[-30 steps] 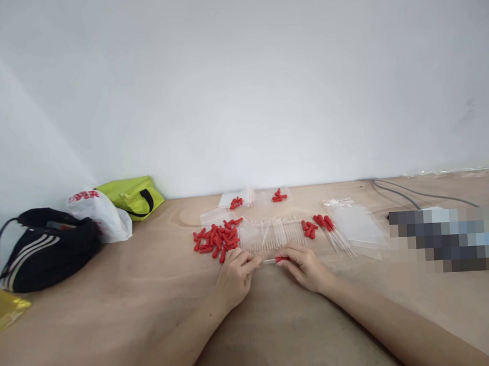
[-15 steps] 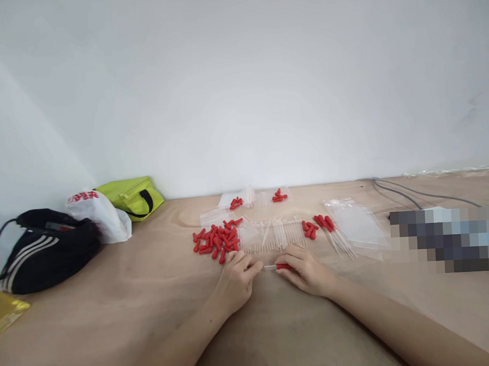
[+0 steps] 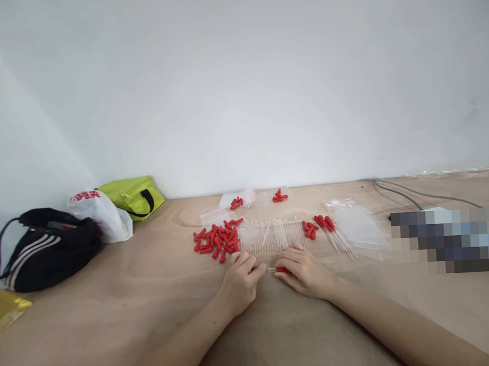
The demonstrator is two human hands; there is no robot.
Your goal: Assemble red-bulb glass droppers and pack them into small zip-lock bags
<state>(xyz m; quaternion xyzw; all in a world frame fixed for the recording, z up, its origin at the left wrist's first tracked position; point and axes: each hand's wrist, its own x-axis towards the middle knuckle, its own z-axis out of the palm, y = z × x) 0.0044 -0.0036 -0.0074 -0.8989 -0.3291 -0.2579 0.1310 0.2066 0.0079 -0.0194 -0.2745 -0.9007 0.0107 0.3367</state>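
The left hand (image 3: 240,281) is curled closed, thumb and forefinger together at the end of a slim, clear, straight tube (image 3: 271,269); most of the tube is hidden, so its exact grip cannot be told. The right hand (image 3: 306,272), at three o'clock from it, has its fingers bent round a red, soft-looking, club-shaped bulb (image 3: 282,269), whose mouth faces nine o'clock. A short length of tube shows in the gap between the hands, in line with the bulb.

The step in hand appears to be fitting tube into bulb; how deep it sits is hidden. The move calls for keeping both in line, a steady push and a firm hold on the bulb.

From the held pair, a heap of loose red bulbs (image 3: 217,240) lies at ten o'clock, a row of clear tubes (image 3: 286,236) at twelve, and a small red cluster (image 3: 310,231) between one and two. At two lie joined red-topped droppers (image 3: 329,224), beside flat, clear plastic bags (image 3: 359,226).
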